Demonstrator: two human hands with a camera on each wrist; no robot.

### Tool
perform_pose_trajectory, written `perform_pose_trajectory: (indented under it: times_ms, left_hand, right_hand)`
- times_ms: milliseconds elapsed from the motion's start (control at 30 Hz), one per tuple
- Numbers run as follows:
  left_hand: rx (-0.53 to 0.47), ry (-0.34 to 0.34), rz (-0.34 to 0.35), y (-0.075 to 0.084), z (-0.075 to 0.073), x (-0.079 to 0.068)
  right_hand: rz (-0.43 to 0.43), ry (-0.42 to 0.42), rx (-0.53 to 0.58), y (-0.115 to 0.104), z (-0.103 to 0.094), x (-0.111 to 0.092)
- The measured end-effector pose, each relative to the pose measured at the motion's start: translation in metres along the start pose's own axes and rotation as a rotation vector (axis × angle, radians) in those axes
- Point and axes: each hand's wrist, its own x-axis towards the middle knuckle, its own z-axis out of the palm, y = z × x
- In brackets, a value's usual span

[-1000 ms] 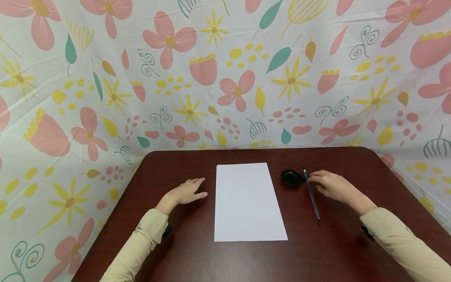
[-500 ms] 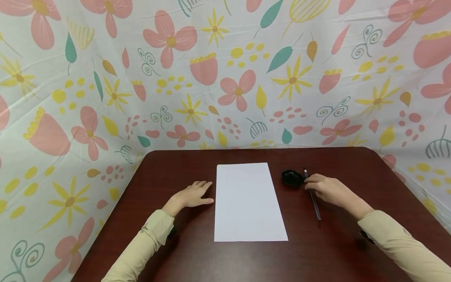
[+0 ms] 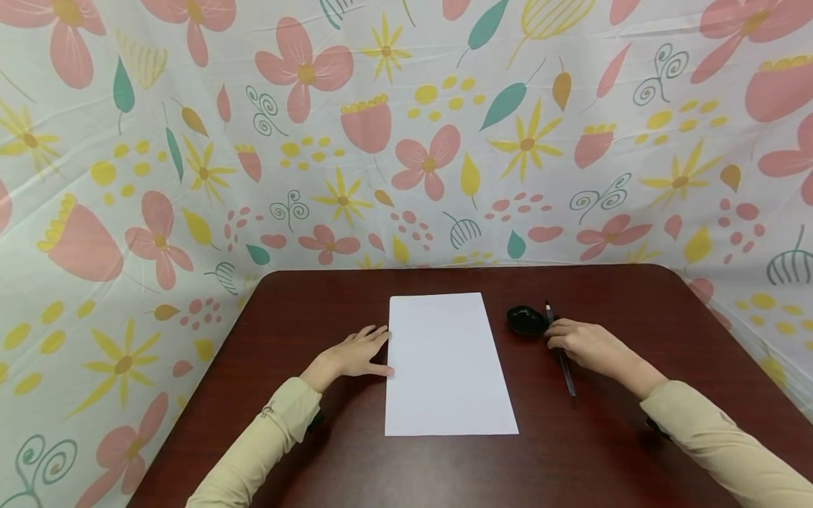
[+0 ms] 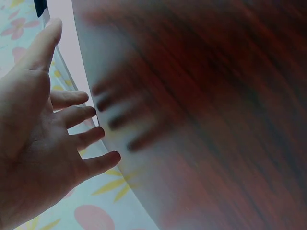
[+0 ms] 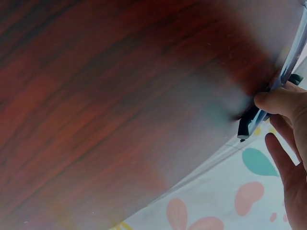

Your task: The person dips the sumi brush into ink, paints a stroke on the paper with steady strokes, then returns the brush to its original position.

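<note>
In the head view, a plain white sheet of paper (image 3: 447, 363) lies upright on the table before me. My left hand (image 3: 358, 355) is spread at its left edge, with thumb and fingertips reaching that edge; the left wrist view shows the fingers (image 4: 88, 139) straight and holding nothing. My right hand (image 3: 587, 344) has its thumb and fingers around the upper part of a slim dark brush pen (image 3: 567, 374). From the right wrist, the thumb presses on the pen's shiny barrel (image 5: 291, 57). A black shallow dish (image 3: 526, 320) sits just left of the pen.
The dark red-brown wooden table (image 3: 444, 473) has rounded far corners. Beyond it hangs a white cloth (image 3: 381, 176) printed with pink, yellow and green flowers and leaves, also along the left and right sides.
My left hand has moved rightward to the paper's edge. My right hand has come slightly left and down and taken hold of the brush pen. Paper and dish stay in place.
</note>
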Motion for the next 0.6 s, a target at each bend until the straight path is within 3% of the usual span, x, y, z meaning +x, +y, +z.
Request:
perform_pose_trajectory:
  times_ms: [600]
  left_hand:
    - [-0.007,-0.029,0.008,0.0000,0.0007,0.0047]
  right_hand:
    - [-0.097,0.020,-0.083,0.0016,-0.0012,0.0014]
